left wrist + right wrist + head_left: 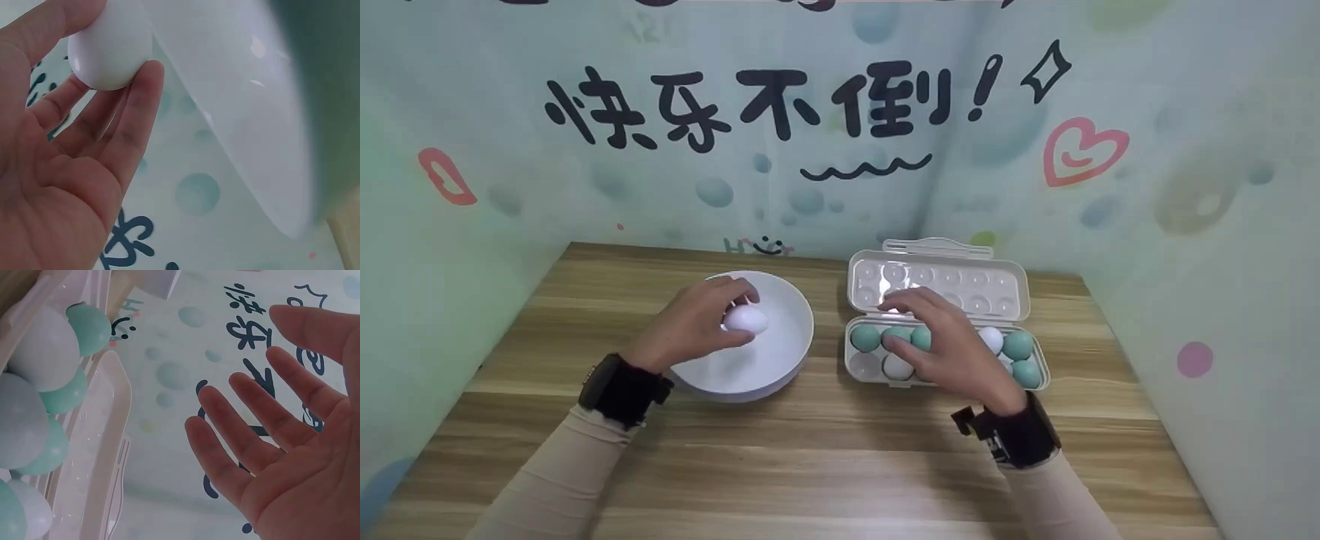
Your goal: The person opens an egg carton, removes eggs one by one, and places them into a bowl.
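Over the white bowl [780, 352], my left hand [690, 322] pinches a white egg [747, 320] between thumb and fingers. The left wrist view shows that egg [112, 48] at the fingertips, beside the bowl's wall [225, 73]. My right hand [952, 345] hovers above the egg carton [885, 381] with nothing in it; in the right wrist view its fingers [225, 422] are spread and relaxed. Green eggs [865, 338] and white eggs [897, 367] sit in the carton, some hidden under the hand. The front-left cup [864, 366] holds no egg.
The carton's clear lid [1012, 289] lies folded back toward the wall. Both containers stand on a wooden table [825, 465]. A printed cloth [780, 202] hangs directly behind the table, with more cloth at both sides.
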Available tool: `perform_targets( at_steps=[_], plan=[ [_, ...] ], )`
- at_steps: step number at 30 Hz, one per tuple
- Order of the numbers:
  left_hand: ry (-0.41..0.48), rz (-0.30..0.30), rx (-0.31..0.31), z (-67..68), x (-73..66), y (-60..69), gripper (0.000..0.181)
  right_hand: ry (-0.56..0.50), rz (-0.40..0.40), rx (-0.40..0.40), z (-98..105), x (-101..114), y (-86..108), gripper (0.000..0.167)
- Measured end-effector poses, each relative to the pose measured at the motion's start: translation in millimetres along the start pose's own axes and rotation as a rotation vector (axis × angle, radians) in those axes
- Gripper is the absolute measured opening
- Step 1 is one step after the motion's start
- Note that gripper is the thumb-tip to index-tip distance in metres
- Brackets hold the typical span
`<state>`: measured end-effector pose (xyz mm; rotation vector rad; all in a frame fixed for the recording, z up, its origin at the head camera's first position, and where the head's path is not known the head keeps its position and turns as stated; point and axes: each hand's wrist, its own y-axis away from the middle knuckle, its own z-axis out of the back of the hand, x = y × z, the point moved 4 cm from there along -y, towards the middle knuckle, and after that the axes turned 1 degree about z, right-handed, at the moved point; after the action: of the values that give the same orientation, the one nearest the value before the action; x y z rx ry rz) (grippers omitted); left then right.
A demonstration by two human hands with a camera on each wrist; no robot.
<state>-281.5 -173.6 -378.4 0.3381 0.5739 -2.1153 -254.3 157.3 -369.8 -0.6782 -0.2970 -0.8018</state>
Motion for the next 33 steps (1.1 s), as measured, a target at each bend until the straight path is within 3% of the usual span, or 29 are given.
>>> perform_targets(
  at_steps=[8,12,19,33],
  plan=[
    [-0.080,0.066,0.224,-3.9,23.3,4.9,0.029,0.017,0.014,0.016,1.0,-1.2,1.5,0.038],
    [-0.109,0.096,0.299,-8.3,30.5,4.0,0.028,0.021,0.007,0.028,0.1,-1.1,2.4,0.037],
    [-0.135,0.092,0.345,-14.1,33.9,2.3,0.026,0.028,-0.004,0.036,0.6,-1.8,4.1,0.037],
    [-0.142,0.119,0.369,-21.0,44.3,7.5,0.026,0.009,0.022,0.036,1.2,-2.3,4.2,0.038]
  ],
)
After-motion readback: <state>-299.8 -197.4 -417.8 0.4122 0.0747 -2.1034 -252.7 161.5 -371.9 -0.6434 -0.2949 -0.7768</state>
